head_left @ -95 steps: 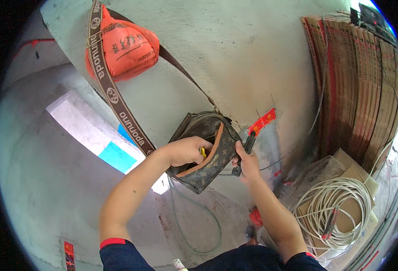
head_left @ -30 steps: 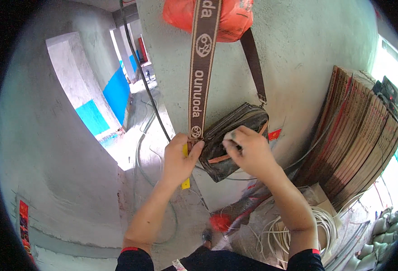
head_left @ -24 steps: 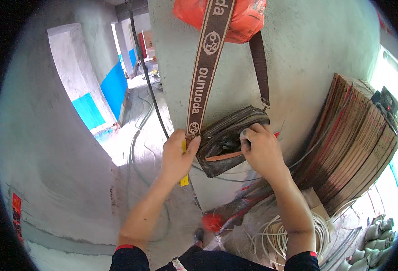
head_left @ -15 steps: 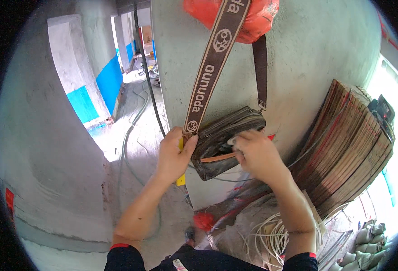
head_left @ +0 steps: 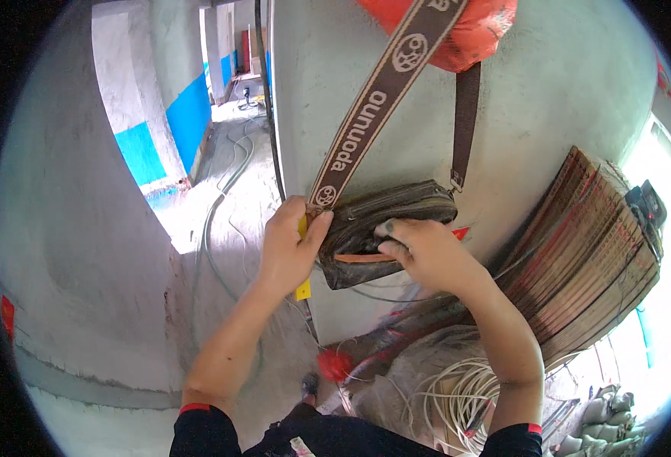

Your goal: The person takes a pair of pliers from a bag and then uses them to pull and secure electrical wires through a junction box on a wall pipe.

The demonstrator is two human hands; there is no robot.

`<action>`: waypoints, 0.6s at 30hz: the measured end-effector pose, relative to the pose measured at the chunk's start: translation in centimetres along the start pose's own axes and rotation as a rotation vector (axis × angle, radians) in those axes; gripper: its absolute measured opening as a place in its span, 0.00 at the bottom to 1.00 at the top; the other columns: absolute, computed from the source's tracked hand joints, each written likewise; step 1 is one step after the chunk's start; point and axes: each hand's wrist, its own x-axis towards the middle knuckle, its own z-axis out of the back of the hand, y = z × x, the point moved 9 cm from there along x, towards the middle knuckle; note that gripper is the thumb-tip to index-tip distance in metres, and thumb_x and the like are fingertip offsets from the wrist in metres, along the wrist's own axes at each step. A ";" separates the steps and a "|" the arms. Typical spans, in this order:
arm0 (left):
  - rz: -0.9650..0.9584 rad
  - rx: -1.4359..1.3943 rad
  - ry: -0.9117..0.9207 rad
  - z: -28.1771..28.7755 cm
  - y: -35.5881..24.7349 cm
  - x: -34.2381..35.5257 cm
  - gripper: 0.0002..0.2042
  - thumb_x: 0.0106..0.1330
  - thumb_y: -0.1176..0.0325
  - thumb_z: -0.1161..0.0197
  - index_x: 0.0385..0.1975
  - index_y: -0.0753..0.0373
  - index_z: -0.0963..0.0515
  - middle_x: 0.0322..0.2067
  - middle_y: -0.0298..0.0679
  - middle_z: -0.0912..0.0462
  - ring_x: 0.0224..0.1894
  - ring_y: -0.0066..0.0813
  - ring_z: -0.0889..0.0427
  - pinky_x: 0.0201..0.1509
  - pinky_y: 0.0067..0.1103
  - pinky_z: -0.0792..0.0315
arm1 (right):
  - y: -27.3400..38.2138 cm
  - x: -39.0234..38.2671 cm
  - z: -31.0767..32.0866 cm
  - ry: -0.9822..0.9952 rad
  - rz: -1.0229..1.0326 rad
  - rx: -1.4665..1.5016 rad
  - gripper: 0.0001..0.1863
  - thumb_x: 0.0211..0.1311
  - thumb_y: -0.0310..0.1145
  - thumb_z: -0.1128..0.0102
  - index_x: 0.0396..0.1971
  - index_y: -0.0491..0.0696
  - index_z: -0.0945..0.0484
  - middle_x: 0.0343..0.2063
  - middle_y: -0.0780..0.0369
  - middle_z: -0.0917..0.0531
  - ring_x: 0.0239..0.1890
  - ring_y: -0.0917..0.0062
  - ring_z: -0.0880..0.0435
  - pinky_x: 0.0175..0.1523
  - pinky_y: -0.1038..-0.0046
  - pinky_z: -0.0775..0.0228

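Note:
A dark brown bag [head_left: 352, 273] with an orange-tan trim hangs on the wall by a wide patterned strap [head_left: 381, 99], next to an orange-red bundle [head_left: 480, 34] higher up. My left hand [head_left: 290, 251] is closed around the bag's left end at the strap clip, with a yellow flat object [head_left: 303, 289] held behind it, mostly hidden. My right hand [head_left: 434, 255] is at the bag's open pocket, fingers curled into it above the trim; whether they hold anything is hidden.
Stacked flattened cardboard [head_left: 579, 259] leans at right, with a black device [head_left: 644, 209] on it. Coiled white cable [head_left: 450, 404] lies below, sandbags [head_left: 610, 415] at lower right. A corridor [head_left: 233, 145] with hoses on its floor runs off at upper left, beside a plastered wall [head_left: 84, 289].
My left hand has left the pocket and now grips the bag's end with the yellow object. The black tool once in my right hand is out of sight. The view has shifted.

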 end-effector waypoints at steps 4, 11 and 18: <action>-0.026 0.101 -0.022 0.2 0.2 0.0 0.09 0.65 0.66 0.40 0.31 0.66 0.27 0.22 0.39 0.28 0.25 0.26 0.31 0.30 0.23 0.35 | -1.0 0.2 1.3 -0.017 -0.085 -0.056 0.09 0.61 0.33 0.43 0.32 0.42 0.28 0.30 0.51 0.21 0.35 0.52 0.22 0.36 0.56 0.31; -0.025 -0.005 -0.055 0.8 0.2 0.2 0.08 0.66 0.67 0.41 0.31 0.65 0.28 0.22 0.35 0.29 0.25 0.21 0.33 0.29 0.21 0.36 | 3.1 0.7 2.9 -0.173 0.247 -0.381 0.12 0.56 0.29 0.44 0.38 0.41 0.26 0.30 0.56 0.20 0.33 0.60 0.19 0.39 0.63 0.28; -0.019 -0.001 -0.014 0.9 0.3 0.2 0.07 0.66 0.68 0.40 0.31 0.65 0.28 0.22 0.33 0.30 0.25 0.19 0.34 0.29 0.19 0.37 | 4.6 1.0 -1.0 0.008 0.334 -0.652 0.11 0.49 0.31 0.46 0.33 0.45 0.25 0.24 0.62 0.23 0.31 0.70 0.19 0.39 0.70 0.28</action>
